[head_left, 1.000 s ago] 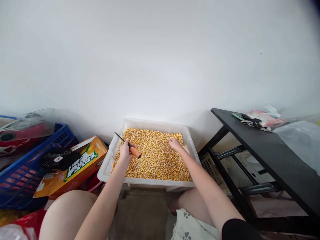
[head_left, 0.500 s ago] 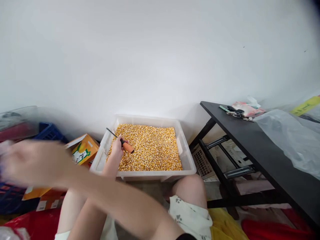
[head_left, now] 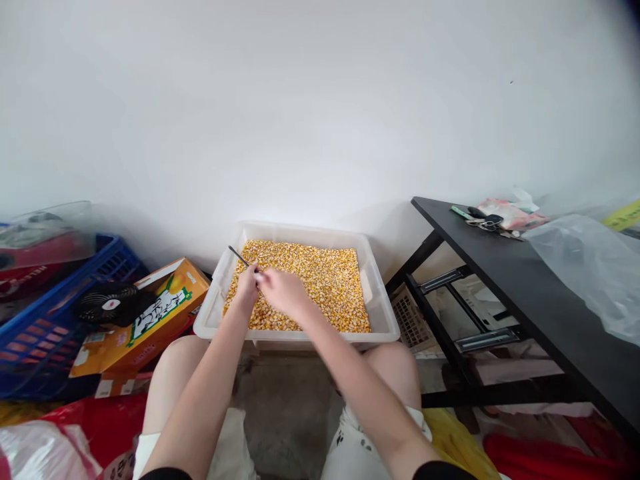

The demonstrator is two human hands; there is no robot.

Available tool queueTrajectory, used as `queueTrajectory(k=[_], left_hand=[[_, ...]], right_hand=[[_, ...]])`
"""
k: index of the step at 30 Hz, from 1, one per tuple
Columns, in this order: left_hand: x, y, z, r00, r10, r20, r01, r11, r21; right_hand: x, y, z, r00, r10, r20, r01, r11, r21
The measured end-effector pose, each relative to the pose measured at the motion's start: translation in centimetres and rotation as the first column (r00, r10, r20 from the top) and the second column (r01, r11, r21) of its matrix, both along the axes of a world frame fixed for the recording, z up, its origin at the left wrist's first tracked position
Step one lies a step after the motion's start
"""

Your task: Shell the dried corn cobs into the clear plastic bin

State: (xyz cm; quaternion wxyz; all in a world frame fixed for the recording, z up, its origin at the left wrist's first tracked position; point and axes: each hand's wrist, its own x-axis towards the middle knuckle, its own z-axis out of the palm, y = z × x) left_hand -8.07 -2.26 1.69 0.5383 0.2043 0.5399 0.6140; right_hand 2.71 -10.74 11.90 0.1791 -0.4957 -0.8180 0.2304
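Observation:
My left hand (head_left: 246, 285) is closed around a tool with a thin dark shaft (head_left: 237, 255). The shaft points up and left over the corn kernels (head_left: 320, 280). My right hand (head_left: 283, 290) meets the left one at the tool's handle end. Its fingers are closed and slightly blurred, and something small and pale shows at the fingertips. The handle is hidden behind the right hand. Both hands are above the kernels, which lie in a whitish plastic tub (head_left: 383, 307) in front of my knees.
At the left stand a blue crate (head_left: 30, 353) and an orange carton (head_left: 165, 303) with a black round grille (head_left: 107, 303) by it. A black table (head_left: 545, 287) on the right bears keys (head_left: 493, 221) and a clear plastic bag (head_left: 590, 267). A white wall (head_left: 320, 120) rises behind.
My right hand has come back from the far left to the tool in my left hand. The tool's orange wooden handle showed before and is now covered. The view has shifted a little left.

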Motion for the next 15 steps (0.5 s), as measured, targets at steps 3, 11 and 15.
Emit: queueTrajectory(k=[3, 11, 15], left_hand=[[0.1, 0.0, 0.1, 0.999, -0.025, 0.034, 0.027, 0.998, -0.059], [0.1, 0.1, 0.3, 0.998, -0.022, 0.067, 0.028, 0.996, -0.087], [0.2, 0.0, 0.2, 0.997, -0.019, 0.074, 0.026, 0.995, -0.095]], right_hand=[[9.1, 3.3, -3.3, 0.899, -0.096, 0.427, 0.127, 0.991, -0.046], [15.5, 4.4, -8.9, 0.792, 0.084, 0.605, -0.045, 0.996, -0.079], [15.0, 4.6, -9.9, 0.761, 0.124, 0.637, -0.125, 0.991, -0.043]])
